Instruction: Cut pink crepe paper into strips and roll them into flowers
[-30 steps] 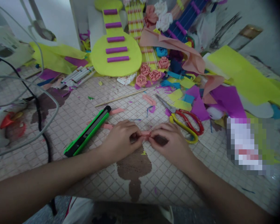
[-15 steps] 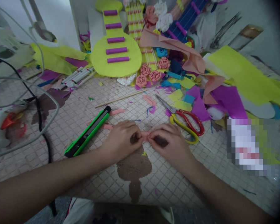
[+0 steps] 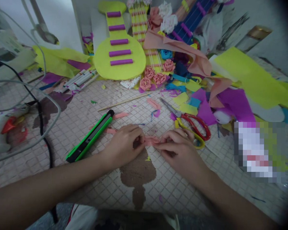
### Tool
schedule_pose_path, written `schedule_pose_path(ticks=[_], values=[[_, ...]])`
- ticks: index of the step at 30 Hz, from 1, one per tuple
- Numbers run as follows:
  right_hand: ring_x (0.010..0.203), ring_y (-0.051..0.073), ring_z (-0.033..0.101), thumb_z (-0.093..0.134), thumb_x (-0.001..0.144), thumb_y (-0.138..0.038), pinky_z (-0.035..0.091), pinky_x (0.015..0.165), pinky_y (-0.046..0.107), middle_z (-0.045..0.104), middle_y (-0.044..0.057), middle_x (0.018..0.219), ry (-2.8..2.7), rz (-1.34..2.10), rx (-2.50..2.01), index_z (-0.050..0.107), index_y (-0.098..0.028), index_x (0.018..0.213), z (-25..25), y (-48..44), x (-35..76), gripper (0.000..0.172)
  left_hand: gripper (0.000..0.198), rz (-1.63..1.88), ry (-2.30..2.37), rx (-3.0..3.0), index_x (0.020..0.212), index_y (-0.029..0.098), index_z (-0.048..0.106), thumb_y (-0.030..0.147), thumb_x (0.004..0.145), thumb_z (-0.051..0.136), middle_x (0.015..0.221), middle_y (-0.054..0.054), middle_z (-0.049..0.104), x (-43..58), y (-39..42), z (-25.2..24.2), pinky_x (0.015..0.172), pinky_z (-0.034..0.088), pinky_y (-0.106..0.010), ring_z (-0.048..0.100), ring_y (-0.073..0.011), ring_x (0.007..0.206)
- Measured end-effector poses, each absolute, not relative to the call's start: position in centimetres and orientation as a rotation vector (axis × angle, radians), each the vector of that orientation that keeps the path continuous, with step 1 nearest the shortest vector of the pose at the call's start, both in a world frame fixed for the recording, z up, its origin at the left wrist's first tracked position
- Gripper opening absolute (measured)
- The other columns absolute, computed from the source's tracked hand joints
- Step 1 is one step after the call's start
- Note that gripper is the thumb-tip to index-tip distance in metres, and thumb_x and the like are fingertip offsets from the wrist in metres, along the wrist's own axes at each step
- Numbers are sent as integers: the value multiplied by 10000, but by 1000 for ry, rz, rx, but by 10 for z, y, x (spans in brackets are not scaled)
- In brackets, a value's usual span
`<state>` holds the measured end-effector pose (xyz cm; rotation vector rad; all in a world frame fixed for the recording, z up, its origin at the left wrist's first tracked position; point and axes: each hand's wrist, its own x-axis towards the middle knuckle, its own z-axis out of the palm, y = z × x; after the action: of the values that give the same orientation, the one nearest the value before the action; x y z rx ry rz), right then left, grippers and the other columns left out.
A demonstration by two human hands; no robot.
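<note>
A small strip of pink paper (image 3: pixel 151 140) is stretched between my two hands, just above the table's middle. My left hand (image 3: pixel 128 140) pinches its left end between thumb and fingers. At the right end, my right hand (image 3: pixel 179 145) has its thumb and index finger on the paper, the other fingers loosely curled. Left of my left hand lies a green utility knife (image 3: pixel 92 135), with pink paper scraps (image 3: pixel 110 131) beside it. Scissors with red and yellow handles (image 3: pixel 189 126) rest just beyond my right hand. A thin wooden stick (image 3: pixel 124 101) lies farther back.
Yellow paper guitars with purple bars (image 3: pixel 120 65) stand at the back, with pink paper roses (image 3: pixel 159 78) at their base. Coloured paper sheets (image 3: pixel 249 76) heap up at the right. Cables (image 3: pixel 40 118) cross the left side. Rolled paper sticks (image 3: pixel 78 80) lie behind the knife.
My right hand has shifted slightly right and its fingers have loosened from a tight pinch, showing more of the pink strip. My left hand stays nearly in place.
</note>
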<state>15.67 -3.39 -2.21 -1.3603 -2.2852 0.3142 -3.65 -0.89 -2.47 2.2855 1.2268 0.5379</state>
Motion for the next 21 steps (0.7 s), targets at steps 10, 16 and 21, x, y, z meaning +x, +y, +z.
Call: schedule_pose_path(ticks=[10, 16, 21], values=[[800, 179, 520, 613, 733, -82, 341, 779, 394, 620, -5, 783, -2282, 447, -1322, 708, -273, 762, -18, -31, 160, 215, 152, 538, 1089, 2315, 907, 199, 607, 137, 819, 498, 874, -34, 553, -41, -11, -26, 760, 431, -315, 524, -170, 856], [894, 191, 523, 608, 794, -171, 375, 811, 380, 623, 25, 921, -2330, 421, -1232, 688, -270, 903, -17, -27, 160, 167, 159, 551, 1087, 2313, 920, 175, 629, 189, 835, 496, 861, -52, 553, -41, -10, -32, 765, 436, -330, 523, -178, 847], [913, 191, 526, 570, 834, -205, 356, 850, 395, 644, 20, 928, -2382, 411, -1209, 675, -254, 915, -21, -23, 159, 142, 184, 554, 1092, 2314, 916, 165, 635, 250, 850, 485, 861, -56, 555, -41, -10, -30, 787, 436, -341, 522, -183, 863]])
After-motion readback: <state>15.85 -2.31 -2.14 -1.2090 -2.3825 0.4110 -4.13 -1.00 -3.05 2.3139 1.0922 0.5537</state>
